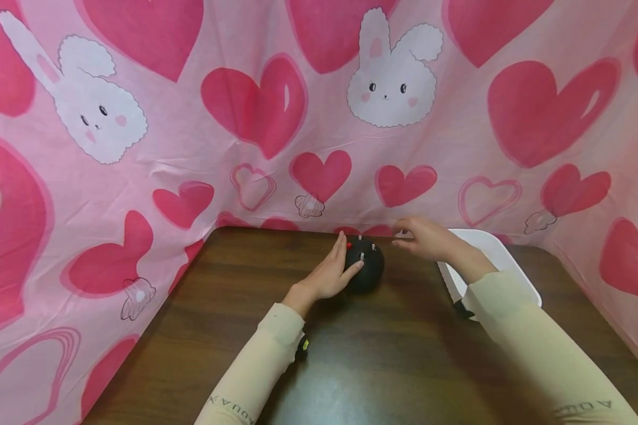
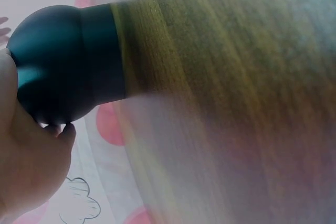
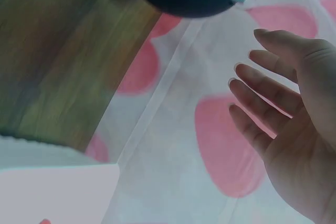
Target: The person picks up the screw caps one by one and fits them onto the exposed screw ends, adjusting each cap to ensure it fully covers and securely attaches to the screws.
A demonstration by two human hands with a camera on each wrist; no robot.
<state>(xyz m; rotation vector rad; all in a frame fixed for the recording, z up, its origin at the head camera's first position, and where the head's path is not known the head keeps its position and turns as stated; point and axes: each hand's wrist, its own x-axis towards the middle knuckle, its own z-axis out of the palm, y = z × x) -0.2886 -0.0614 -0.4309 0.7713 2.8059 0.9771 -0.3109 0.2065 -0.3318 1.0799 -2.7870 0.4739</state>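
Note:
A round black object [image 1: 369,276] stands near the table's far edge. Its short cylindrical base [image 2: 105,56] shows in the left wrist view. Several small silvery pegs [image 1: 373,247] and a red piece [image 1: 349,244] stick out of its upper part. My left hand [image 1: 326,275] holds its left side, thumb across the front and fingers along the far side. To its right, my right hand [image 1: 425,239] hovers apart from it with loosely bent fingers. In the right wrist view that hand's fingers are spread, with nothing visible between them.
A white tray [image 1: 516,274] lies on the right of the brown wooden table [image 1: 361,360], partly hidden by my right forearm. Something small and red [image 3: 45,221] shows inside it. A pink cloth [image 1: 329,136] with hearts and rabbits hangs behind the table.

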